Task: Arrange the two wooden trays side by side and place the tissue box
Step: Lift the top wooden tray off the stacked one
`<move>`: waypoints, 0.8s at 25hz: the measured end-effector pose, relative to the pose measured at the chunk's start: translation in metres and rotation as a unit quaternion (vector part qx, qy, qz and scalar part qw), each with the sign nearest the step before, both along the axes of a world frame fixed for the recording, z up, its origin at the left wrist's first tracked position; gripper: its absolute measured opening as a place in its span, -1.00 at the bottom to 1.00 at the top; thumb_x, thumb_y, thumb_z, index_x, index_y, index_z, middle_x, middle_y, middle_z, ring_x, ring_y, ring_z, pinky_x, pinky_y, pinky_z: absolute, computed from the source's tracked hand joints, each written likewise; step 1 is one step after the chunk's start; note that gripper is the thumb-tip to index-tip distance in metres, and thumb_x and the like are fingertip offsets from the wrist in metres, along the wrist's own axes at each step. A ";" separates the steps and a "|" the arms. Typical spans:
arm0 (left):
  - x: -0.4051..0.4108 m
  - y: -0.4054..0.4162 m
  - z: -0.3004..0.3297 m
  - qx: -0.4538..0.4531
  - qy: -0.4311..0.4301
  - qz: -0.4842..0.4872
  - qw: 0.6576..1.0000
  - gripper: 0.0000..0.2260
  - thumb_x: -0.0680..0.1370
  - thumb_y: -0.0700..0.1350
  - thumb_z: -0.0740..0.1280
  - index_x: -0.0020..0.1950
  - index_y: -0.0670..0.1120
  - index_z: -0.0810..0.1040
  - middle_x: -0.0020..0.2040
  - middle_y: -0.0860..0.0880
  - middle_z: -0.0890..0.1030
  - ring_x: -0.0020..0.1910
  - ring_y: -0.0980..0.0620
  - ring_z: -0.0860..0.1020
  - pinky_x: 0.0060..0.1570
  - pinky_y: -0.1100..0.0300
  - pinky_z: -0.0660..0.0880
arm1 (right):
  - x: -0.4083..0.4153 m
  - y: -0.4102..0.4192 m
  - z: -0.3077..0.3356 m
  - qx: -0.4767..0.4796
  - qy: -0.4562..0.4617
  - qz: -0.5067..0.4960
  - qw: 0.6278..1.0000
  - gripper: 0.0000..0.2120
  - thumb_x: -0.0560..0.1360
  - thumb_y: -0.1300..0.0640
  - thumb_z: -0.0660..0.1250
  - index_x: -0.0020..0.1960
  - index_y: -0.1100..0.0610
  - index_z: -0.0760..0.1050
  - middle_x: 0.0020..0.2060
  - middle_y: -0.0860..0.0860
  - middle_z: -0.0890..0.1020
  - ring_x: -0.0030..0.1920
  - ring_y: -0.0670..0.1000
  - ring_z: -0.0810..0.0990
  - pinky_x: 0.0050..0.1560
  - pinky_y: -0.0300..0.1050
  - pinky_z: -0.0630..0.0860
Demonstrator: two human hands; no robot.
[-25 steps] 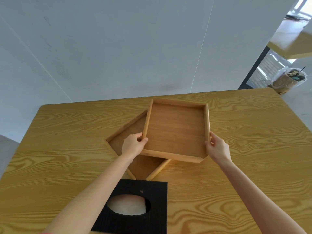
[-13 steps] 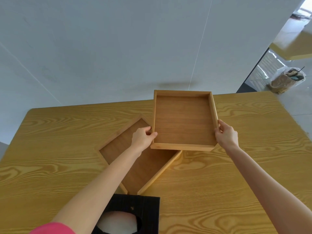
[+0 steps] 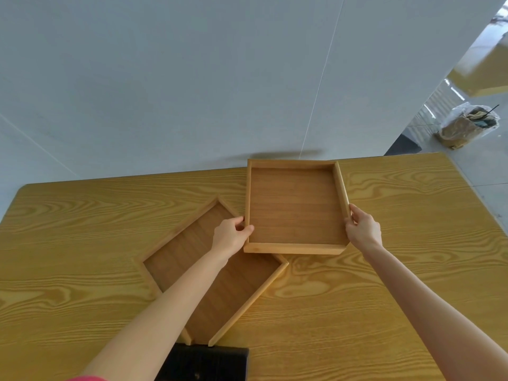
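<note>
I hold a shallow wooden tray (image 3: 294,207) squared to the table's far edge. My left hand (image 3: 231,236) grips its left rim and my right hand (image 3: 362,229) grips its right rim. Its near left corner overlaps a second wooden tray (image 3: 236,292), which lies turned diagonally on the table nearer to me. My left forearm crosses over that second tray. The black tissue box (image 3: 209,362) sits at the bottom edge of view, touching the diagonal tray's near corner, with only its far part visible.
The yellow wood-grain table (image 3: 384,298) has its far edge against a grey wall. A plastic-wrapped bin (image 3: 467,127) stands on the floor beyond the table's far right corner.
Both hands have carried the held tray away from me and to the right, turning it square to the table. More of the diagonal tray shows. The tissue box has slid toward the bottom edge of view.
</note>
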State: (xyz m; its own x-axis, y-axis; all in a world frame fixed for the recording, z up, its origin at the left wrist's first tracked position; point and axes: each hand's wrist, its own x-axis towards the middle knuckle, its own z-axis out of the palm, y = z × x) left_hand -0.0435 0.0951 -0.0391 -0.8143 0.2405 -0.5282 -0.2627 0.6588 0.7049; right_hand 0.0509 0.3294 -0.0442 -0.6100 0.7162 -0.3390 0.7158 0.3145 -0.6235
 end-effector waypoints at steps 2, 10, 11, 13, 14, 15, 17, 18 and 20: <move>-0.004 -0.001 -0.003 -0.006 0.010 -0.005 1.000 -0.54 0.53 -0.09 0.29 0.40 -0.15 0.31 0.35 -0.15 0.46 0.32 -0.13 0.44 0.30 -0.09 0.43 | -0.003 0.000 -0.004 -0.010 -0.003 0.001 1.000 -0.59 0.56 0.25 0.13 0.40 0.12 0.27 0.28 0.21 0.50 0.30 0.23 0.42 0.31 0.15 0.38; -0.015 -0.009 -0.007 -0.019 0.022 -0.011 1.000 -0.51 0.53 -0.05 0.29 0.41 -0.17 0.29 0.38 -0.16 0.43 0.35 -0.13 0.41 0.32 -0.09 0.41 | -0.017 -0.001 -0.013 -0.032 -0.002 0.024 0.999 -0.58 0.55 0.21 0.15 0.40 0.11 0.26 0.29 0.21 0.49 0.25 0.23 0.47 0.27 0.15 0.43; -0.016 -0.010 -0.007 -0.019 0.021 -0.012 1.000 -0.51 0.53 -0.04 0.29 0.41 -0.16 0.29 0.38 -0.16 0.42 0.35 -0.13 0.40 0.32 -0.09 0.40 | -0.017 -0.002 -0.014 -0.033 -0.002 0.027 0.999 -0.58 0.55 0.21 0.16 0.40 0.11 0.26 0.29 0.21 0.49 0.22 0.24 0.49 0.25 0.16 0.45; -0.018 -0.011 -0.008 -0.019 0.021 -0.012 1.000 -0.50 0.52 -0.03 0.30 0.42 -0.16 0.29 0.38 -0.16 0.42 0.35 -0.13 0.40 0.32 -0.10 0.40 | -0.018 -0.002 -0.014 -0.027 -0.009 0.035 0.999 -0.57 0.55 0.21 0.15 0.40 0.11 0.25 0.28 0.21 0.49 0.21 0.24 0.50 0.22 0.15 0.47; -0.018 -0.011 -0.008 -0.018 0.021 -0.011 1.000 -0.50 0.52 -0.03 0.30 0.42 -0.15 0.29 0.38 -0.16 0.43 0.34 -0.13 0.41 0.31 -0.10 0.41 | -0.019 -0.002 -0.014 -0.020 -0.019 0.046 0.999 -0.57 0.55 0.21 0.15 0.41 0.13 0.24 0.28 0.21 0.49 0.22 0.24 0.48 0.21 0.13 0.47; -0.018 -0.012 -0.009 -0.015 0.020 -0.010 1.000 -0.50 0.52 -0.02 0.30 0.42 -0.15 0.29 0.36 -0.16 0.44 0.33 -0.13 0.43 0.30 -0.10 0.42 | -0.019 -0.003 -0.014 -0.004 -0.037 0.065 0.997 -0.55 0.55 0.21 0.15 0.42 0.14 0.21 0.28 0.22 0.49 0.23 0.24 0.47 0.18 0.11 0.46; -0.016 -0.014 -0.008 -0.005 0.017 -0.009 1.000 -0.50 0.52 0.00 0.29 0.41 -0.13 0.30 0.33 -0.16 0.47 0.29 -0.13 0.46 0.27 -0.11 0.45 | -0.020 -0.009 -0.013 0.049 -0.064 0.110 0.991 -0.52 0.55 0.20 0.15 0.44 0.18 0.14 0.34 0.21 0.42 0.30 0.24 0.41 0.20 0.10 0.42; -0.014 -0.015 -0.007 -0.001 0.015 -0.014 1.000 -0.50 0.52 0.02 0.28 0.41 -0.12 0.30 0.33 -0.16 0.48 0.29 -0.12 0.47 0.26 -0.10 0.46 | -0.020 -0.013 -0.012 0.076 -0.056 0.129 0.987 -0.51 0.55 0.20 0.15 0.44 0.20 0.12 0.40 0.19 0.35 0.37 0.22 0.34 0.27 0.10 0.37; -0.008 -0.019 -0.005 0.005 0.009 -0.022 1.000 -0.51 0.55 0.05 0.20 0.42 -0.13 0.28 0.34 -0.15 0.46 0.31 -0.10 0.44 0.29 -0.09 0.44 | -0.018 -0.025 -0.010 0.123 -0.002 0.171 0.978 -0.52 0.55 0.21 0.16 0.43 0.21 0.15 0.46 0.16 0.24 0.46 0.15 0.20 0.42 0.10 0.23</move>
State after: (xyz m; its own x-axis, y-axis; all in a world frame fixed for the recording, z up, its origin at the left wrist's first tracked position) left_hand -0.0515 0.0757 -0.0440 -0.8124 0.2811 -0.5109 -0.2211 0.6622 0.7160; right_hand 0.0330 0.3042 -0.0540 -0.8275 0.5301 -0.1850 0.5441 0.6757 -0.4975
